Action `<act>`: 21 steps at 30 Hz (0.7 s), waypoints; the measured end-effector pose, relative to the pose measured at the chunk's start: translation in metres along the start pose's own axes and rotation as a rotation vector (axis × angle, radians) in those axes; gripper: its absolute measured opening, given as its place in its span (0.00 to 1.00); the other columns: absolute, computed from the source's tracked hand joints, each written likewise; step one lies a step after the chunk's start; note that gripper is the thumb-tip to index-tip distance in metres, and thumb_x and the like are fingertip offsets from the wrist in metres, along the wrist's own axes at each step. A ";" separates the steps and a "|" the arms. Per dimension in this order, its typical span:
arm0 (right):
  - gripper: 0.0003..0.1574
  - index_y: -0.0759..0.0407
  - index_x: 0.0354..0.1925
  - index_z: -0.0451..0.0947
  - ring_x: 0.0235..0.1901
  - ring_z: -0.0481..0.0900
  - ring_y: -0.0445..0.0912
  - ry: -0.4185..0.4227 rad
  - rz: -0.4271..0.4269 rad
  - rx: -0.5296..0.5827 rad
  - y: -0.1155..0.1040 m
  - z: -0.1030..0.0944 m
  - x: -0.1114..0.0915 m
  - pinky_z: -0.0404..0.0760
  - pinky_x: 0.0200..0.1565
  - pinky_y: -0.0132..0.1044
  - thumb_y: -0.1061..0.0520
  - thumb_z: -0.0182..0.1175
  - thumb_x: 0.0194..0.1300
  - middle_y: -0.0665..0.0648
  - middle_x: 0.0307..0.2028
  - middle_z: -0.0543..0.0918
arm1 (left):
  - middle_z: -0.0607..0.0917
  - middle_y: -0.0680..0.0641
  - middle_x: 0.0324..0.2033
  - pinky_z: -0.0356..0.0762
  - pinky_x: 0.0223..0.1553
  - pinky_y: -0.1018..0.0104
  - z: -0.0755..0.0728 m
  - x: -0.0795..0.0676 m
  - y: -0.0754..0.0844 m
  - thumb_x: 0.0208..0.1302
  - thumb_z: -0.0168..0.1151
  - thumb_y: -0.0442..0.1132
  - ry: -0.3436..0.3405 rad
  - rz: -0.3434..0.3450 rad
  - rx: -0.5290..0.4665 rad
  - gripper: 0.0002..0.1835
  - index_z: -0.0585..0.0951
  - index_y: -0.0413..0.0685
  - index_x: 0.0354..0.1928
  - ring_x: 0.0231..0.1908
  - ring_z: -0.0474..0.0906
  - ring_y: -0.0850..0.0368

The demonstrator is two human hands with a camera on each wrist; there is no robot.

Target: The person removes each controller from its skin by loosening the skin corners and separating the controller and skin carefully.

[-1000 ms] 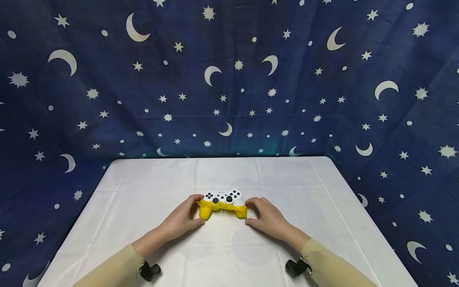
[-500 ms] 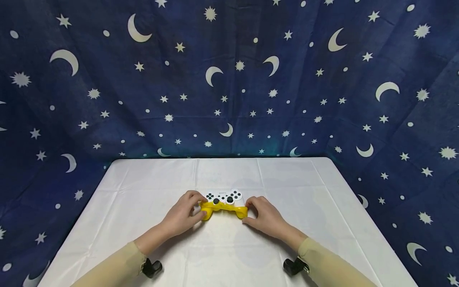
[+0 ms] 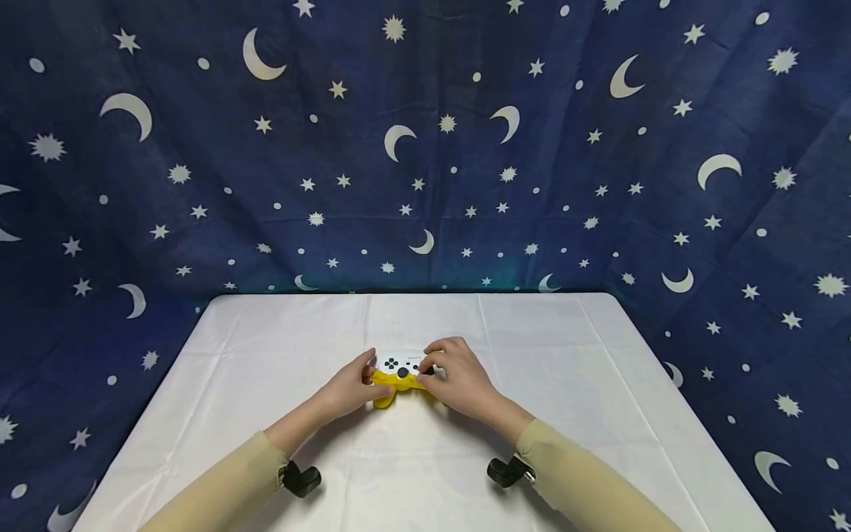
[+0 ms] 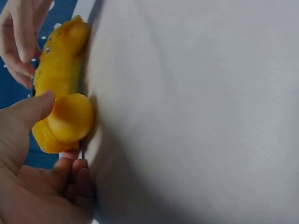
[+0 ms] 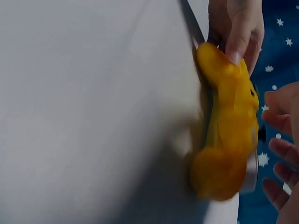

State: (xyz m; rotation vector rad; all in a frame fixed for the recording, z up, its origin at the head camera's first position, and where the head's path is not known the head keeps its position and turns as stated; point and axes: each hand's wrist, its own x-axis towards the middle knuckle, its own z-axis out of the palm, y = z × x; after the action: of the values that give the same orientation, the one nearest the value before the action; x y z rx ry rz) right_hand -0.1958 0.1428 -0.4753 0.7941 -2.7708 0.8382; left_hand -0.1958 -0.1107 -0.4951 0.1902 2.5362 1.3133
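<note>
A white game controller (image 3: 391, 363) with black sticks and buttons lies at the middle of the table, its lower half wrapped in a stretchy yellow cover (image 3: 384, 401). My left hand (image 3: 346, 388) holds the controller's left end, thumb pressing on the yellow cover and fingers round the far side. Over the right half hovers my right hand (image 3: 462, 375), fingers bent, hiding the right buttons and grip in the head view. The right wrist view shows the fingers of this right hand (image 5: 285, 140) spread and apart from the yellow cover (image 5: 229, 93).
A white cloth (image 3: 279, 325) covers the table. Behind it hangs a dark blue curtain (image 3: 425, 170) with moons and stars. A small black camera (image 3: 301, 480) sits on the left wrist, another black camera (image 3: 508, 471) on the right.
My right hand has left the controller's right grip and moved left and up over its face. The left hand has moved slightly inward, its thumb now on the yellow cover.
</note>
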 end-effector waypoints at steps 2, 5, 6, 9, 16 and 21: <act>0.05 0.42 0.33 0.86 0.59 0.70 0.51 -0.006 0.012 -0.060 -0.005 0.004 0.004 0.69 0.62 0.51 0.45 0.72 0.63 0.50 0.54 0.81 | 0.74 0.34 0.66 0.70 0.64 0.46 0.001 0.002 0.002 0.60 0.76 0.51 -0.017 -0.006 0.000 0.52 0.58 0.34 0.77 0.59 0.74 0.47; 0.09 0.42 0.28 0.85 0.59 0.71 0.51 -0.010 0.026 -0.133 -0.011 0.009 0.009 0.70 0.61 0.52 0.44 0.73 0.60 0.50 0.53 0.82 | 0.77 0.36 0.63 0.70 0.64 0.48 0.002 0.003 0.004 0.61 0.75 0.48 -0.025 0.001 0.002 0.48 0.63 0.32 0.75 0.58 0.75 0.48; 0.10 0.42 0.27 0.85 0.59 0.71 0.51 -0.009 0.028 -0.147 -0.013 0.010 0.009 0.70 0.61 0.52 0.44 0.74 0.59 0.50 0.52 0.82 | 0.79 0.37 0.61 0.71 0.63 0.48 0.003 0.003 0.004 0.61 0.75 0.47 -0.026 0.013 0.004 0.45 0.65 0.33 0.74 0.56 0.76 0.48; 0.11 0.43 0.24 0.84 0.58 0.71 0.51 0.005 0.039 -0.151 -0.018 0.012 0.010 0.70 0.60 0.51 0.44 0.74 0.58 0.49 0.51 0.83 | 0.82 0.43 0.54 0.74 0.59 0.52 0.003 0.001 0.005 0.61 0.76 0.43 -0.020 0.047 -0.017 0.40 0.69 0.35 0.71 0.51 0.78 0.53; 0.11 0.42 0.21 0.79 0.61 0.68 0.53 0.096 0.026 -0.131 -0.021 0.016 0.006 0.66 0.61 0.54 0.50 0.72 0.56 0.50 0.54 0.80 | 0.79 0.47 0.46 0.75 0.50 0.56 0.000 -0.005 0.006 0.62 0.75 0.39 -0.043 0.177 0.009 0.43 0.63 0.42 0.74 0.43 0.76 0.56; 0.12 0.43 0.21 0.78 0.60 0.67 0.52 0.186 0.027 -0.136 -0.019 0.019 0.004 0.65 0.62 0.55 0.52 0.71 0.56 0.50 0.52 0.78 | 0.77 0.46 0.52 0.73 0.54 0.54 0.000 -0.010 0.007 0.63 0.74 0.36 -0.048 0.269 0.076 0.47 0.57 0.52 0.79 0.47 0.76 0.56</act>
State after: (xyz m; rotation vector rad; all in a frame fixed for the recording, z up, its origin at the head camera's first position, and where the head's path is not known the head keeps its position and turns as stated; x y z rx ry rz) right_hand -0.1884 0.1171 -0.4812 0.6235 -2.6457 0.6808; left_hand -0.1863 -0.1092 -0.4872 0.5892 2.5901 1.2852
